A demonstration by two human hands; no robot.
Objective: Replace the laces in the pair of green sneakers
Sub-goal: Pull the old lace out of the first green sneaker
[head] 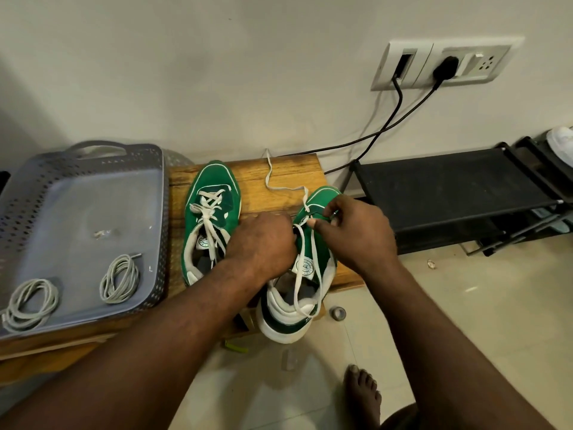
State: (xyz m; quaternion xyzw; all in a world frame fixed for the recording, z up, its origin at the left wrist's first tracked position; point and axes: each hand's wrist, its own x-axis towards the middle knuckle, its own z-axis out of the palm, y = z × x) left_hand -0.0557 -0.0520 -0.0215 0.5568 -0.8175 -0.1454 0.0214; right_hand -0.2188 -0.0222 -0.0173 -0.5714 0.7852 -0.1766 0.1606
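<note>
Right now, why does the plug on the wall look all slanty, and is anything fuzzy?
In the head view the wide lens bends the edges, so the wall socket looks slanted; in the head view the grey tray at the left looks a bit soft, while the green sneakers in the middle look sharpest.

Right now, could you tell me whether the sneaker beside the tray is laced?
Laced: the sneaker shows a white lace crisscrossing its front.
</note>
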